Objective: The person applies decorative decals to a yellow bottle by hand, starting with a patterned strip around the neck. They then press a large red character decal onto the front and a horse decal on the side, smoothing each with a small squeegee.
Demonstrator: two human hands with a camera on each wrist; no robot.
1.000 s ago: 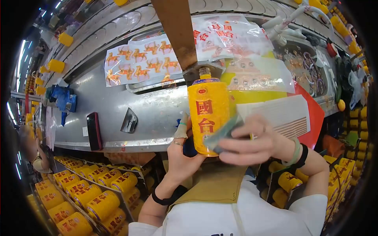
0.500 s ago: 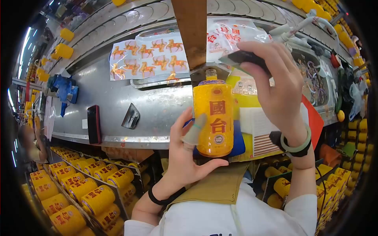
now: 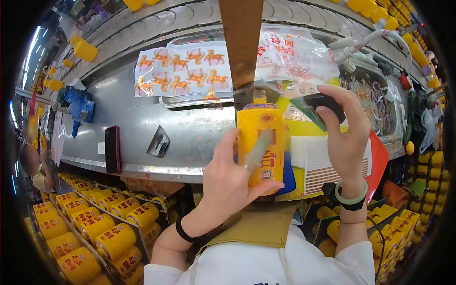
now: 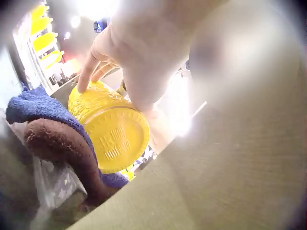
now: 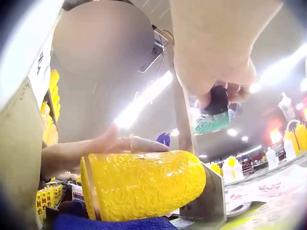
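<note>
A yellow bottle (image 3: 260, 142) with red characters and a clear neck lies on its side on a blue towel (image 3: 288, 178), neck pointing away. My left hand (image 3: 227, 175) rests over its near left side; one finger, in a pale finger cover, touches the printed face, and the thumb stretches along the base. In the left wrist view the bottle's embossed base (image 4: 117, 139) faces the camera. With my right hand (image 3: 350, 137) I hold a black scraper (image 3: 323, 108) with a green blade, raised to the right of the bottle and apart from it.
A wooden post (image 3: 240, 42) stands right behind the bottle neck. Sheets of horse stickers (image 3: 183, 71) and red-lettered transfers (image 3: 289, 52) lie at the back. A phone (image 3: 113, 149) and a dark scraper-like piece (image 3: 158, 141) lie left. Boxes of yellow bottles (image 3: 114, 240) flank me below.
The scraper has left the bottle and moved up and right with my right hand, then lowered a little. My left hand has shifted from the bottle's side onto its printed face.
</note>
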